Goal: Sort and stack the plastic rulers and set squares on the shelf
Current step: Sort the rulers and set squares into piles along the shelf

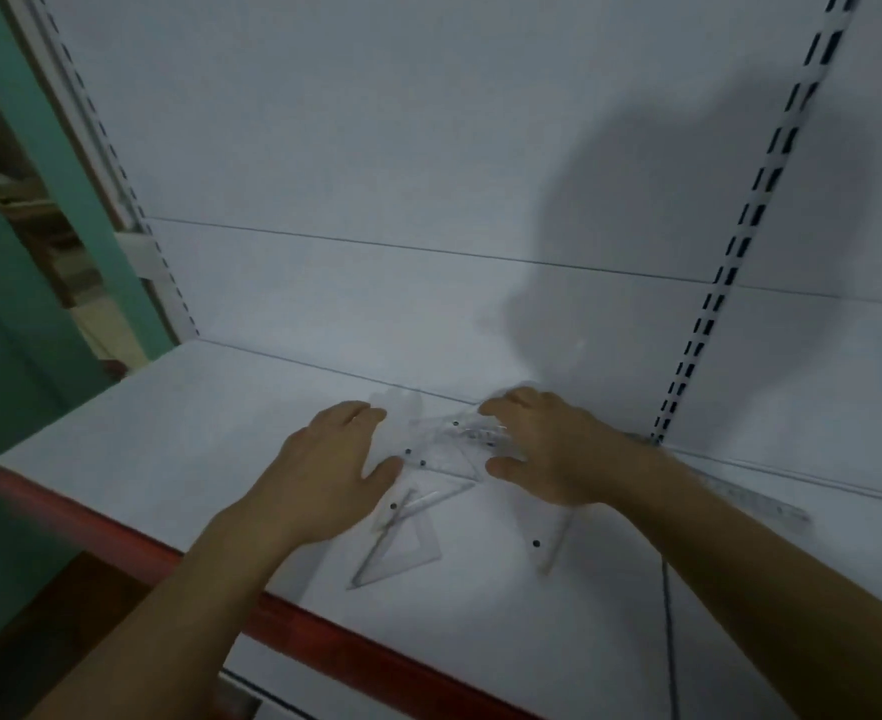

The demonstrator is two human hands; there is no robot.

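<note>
Gathering clear set squares (pixel 441 449) between my left hand (pixel 332 472) and right hand (pixel 548 449) on the white shelf (pixel 179 433).
Fingers look loosely curled at the blurred pile's edges; actual grip unclear. A ruler (pixel 750 493) lies right, partly behind my forearm. Red shelf lip, green wall left.

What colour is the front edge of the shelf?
Red, seen in the head view: front edge of the white shelf.

Set squares (pixel 428 491) on shelf (pixel 168 439), ruler (pixel 750 496) right
</note>
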